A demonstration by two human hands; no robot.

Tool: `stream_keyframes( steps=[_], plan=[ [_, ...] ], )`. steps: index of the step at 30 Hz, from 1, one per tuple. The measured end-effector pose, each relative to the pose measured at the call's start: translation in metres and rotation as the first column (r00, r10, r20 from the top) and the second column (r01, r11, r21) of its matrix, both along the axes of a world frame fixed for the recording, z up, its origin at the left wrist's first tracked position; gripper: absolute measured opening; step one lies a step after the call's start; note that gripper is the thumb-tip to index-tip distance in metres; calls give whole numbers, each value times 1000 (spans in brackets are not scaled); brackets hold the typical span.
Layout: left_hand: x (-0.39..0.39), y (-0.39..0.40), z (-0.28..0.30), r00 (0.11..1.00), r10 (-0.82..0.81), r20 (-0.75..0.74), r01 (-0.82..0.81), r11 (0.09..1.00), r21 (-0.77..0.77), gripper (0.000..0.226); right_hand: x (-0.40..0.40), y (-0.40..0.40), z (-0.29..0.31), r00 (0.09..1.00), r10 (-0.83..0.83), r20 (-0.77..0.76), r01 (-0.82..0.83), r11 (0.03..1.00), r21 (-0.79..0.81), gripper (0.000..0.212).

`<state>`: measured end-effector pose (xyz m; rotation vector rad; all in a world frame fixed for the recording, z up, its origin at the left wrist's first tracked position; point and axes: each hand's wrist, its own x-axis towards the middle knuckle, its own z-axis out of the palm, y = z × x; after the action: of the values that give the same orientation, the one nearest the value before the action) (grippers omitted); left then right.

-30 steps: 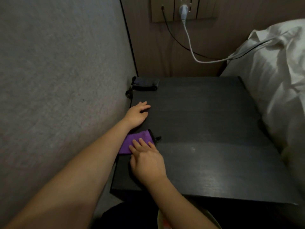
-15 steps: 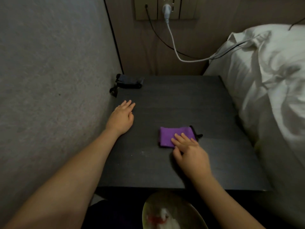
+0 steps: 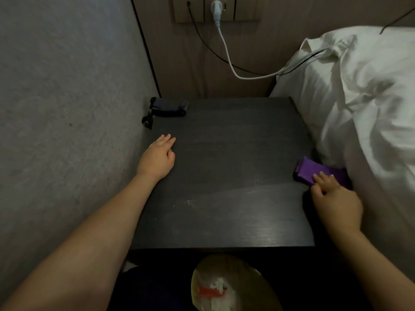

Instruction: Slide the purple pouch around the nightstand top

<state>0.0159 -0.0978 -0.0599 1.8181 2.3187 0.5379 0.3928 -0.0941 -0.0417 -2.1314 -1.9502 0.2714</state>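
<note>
Here the dark wood-grain counter (image 3: 224, 171) carries a small folded purple cloth (image 3: 314, 170) at its right edge, against the white bedding (image 3: 359, 97). The right hand (image 3: 334, 203) presses it with straight fingers; the left hand (image 3: 157, 158) rests flat, far left. The cloth looks soft, light and limp; pinching a folded edge would likely lift it best.

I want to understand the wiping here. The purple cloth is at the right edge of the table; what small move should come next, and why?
Probably draw the purple cloth back leftward across the table on a fresh strip. The right hand presses it flat at the right edge, against the white bedding, so it can go no further right. The left hand rests flat near the wall.
</note>
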Motion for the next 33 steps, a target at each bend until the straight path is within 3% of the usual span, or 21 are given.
stream_keyframes(
  steps=[4, 7, 16, 26, 33],
  plan=[
    [-1, 0, -2, 1000, 13, 8, -13, 1000, -11, 48, -17, -12, 0, 1000, 1, 26, 0, 1000, -10, 55],
    [-1, -1, -3, 999, 25, 28, -24, 1000, -17, 48, -36, -24, -5, 999, 15, 31, -13, 998, -56, 43],
    [-11, -2, 10, 990, -28, 138, 53, 981, -184, 49, -142, -64, -8, 977, 212, -34, -212, 977, 5, 45],
    [-16, 1, 15, 959, 10, 283, 40, 984, -171, 49, -265, -110, -10, 833, 529, -165, -537, 844, -3, 48],
    [-19, 3, 16, 968, -40, 248, 99, 968, -231, 55, -286, -123, -12, 744, 637, -203, -647, 762, 19, 50]
  ],
)
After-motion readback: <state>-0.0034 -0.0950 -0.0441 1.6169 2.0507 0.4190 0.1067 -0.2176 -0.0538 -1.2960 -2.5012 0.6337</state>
